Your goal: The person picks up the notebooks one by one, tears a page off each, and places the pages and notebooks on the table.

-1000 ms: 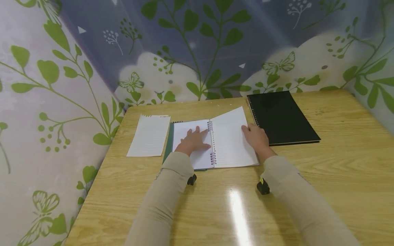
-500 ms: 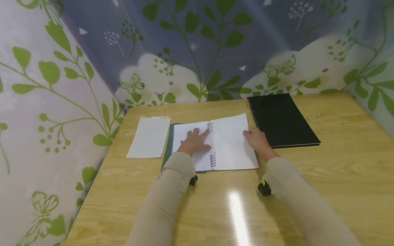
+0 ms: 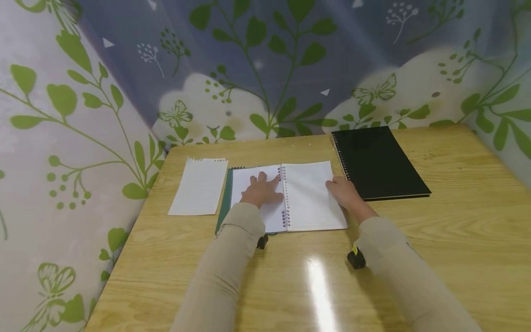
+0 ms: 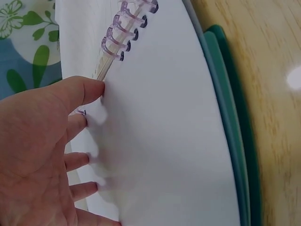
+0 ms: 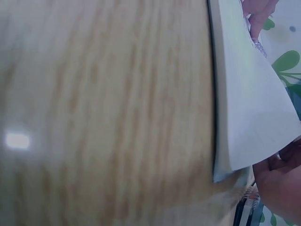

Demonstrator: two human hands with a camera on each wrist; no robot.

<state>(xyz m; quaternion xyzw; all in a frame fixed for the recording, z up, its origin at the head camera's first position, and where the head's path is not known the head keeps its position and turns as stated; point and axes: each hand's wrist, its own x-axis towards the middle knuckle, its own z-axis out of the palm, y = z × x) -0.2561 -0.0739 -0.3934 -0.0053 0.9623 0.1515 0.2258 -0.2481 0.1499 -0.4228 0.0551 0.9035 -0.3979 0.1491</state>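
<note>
A ring-bound notebook (image 3: 309, 210) lies spread on the table, its two white pages facing up. The left hand (image 3: 262, 191) rests on the left page with fingers spread. In the left wrist view, the left thumb (image 4: 87, 92) touches the page beside the purple rings (image 4: 117, 40). At the notebook's right side, the right hand (image 3: 342, 190) pinches the outer edge of a lined page. That page (image 5: 261, 113) bows upward in the right wrist view, where the right hand (image 5: 282, 188) is partly cut off by the frame.
A green cover (image 3: 224, 207) shows under the notebook's left side. Left of it lies a loose lined sheet (image 3: 199, 186) with a torn top edge. A large black spiral notebook (image 3: 377, 163) lies at the back right. Patterned walls border the wooden table (image 3: 469, 221).
The raised far corner of the right page has come down, so the page lies flatter. The right hand keeps its grip and has shifted slightly; the left hand stays in place.
</note>
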